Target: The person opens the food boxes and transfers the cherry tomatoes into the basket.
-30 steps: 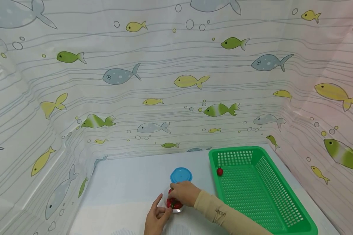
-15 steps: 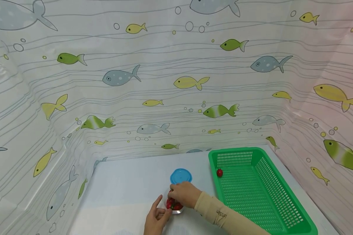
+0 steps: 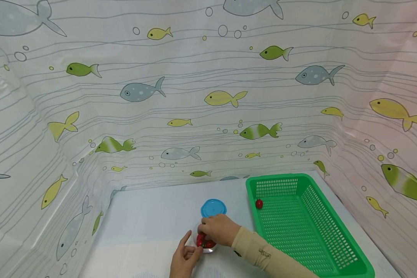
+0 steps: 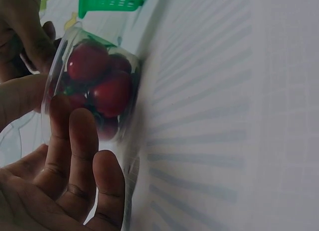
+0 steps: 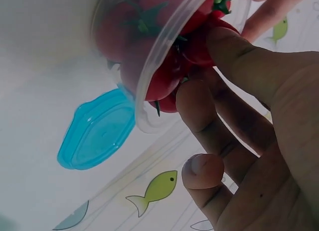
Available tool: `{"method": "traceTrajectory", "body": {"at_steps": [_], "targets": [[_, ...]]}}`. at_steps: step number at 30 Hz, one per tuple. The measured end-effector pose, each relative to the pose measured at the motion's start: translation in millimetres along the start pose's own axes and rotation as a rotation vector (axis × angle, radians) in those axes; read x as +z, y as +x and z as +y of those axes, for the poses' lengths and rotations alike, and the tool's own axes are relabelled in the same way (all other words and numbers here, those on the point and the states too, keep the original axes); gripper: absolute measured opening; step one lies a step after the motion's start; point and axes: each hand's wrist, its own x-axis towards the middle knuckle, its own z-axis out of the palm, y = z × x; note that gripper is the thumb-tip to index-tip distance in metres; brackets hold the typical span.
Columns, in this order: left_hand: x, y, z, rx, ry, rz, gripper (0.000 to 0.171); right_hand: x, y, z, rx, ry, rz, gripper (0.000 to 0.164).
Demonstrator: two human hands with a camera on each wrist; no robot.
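A small clear plastic tub (image 4: 134, 74) filled with red tomatoes (image 4: 112, 94) sits on the white table. My left hand (image 3: 185, 258) steadies it from the near left, thumb over the rim and fingertips against its side. From the far right my right hand (image 3: 222, 229) reaches into the mouth of the tub. In the right wrist view, its thumb and fingers pinch a tomato (image 5: 198, 46) at the top of the pile. Green stalks show among the tomatoes. Just behind the tub lies a blue lid (image 3: 213, 208).
A long green plastic basket (image 3: 295, 227) stands on the right side of the table. One red tomato (image 3: 259, 204) lies in its far left corner. A fish-patterned sheet (image 3: 180, 135) rises behind the table and along both sides.
The right hand has shifted very slightly to the right over the tub, its fingers staying at the tomatoes. The left hand keeps its place on the tub.
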Motion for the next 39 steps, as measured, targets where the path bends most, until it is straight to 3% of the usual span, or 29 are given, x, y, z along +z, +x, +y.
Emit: {"method": "traceTrajectory", "body": {"at_steps": [8,19,27,39], "targets": [[0.1,-1.2,1.3,-0.004,0.005,-0.003,0.082,-6,0,1,0.041,0.139,-0.012,0.025],[0.3,-0.9,3.4,-0.025,0.021,0.003,0.083,-16,-5,13,0.100,0.243,0.066,0.027],[1.0,-1.9,4.1,-0.013,0.029,0.008,0.083,-20,-12,24,0.110,0.280,0.128,0.028],[1.5,-1.8,4.2,-0.018,0.020,-0.002,0.084,-19,-24,43,0.135,0.353,0.155,0.031]]}}
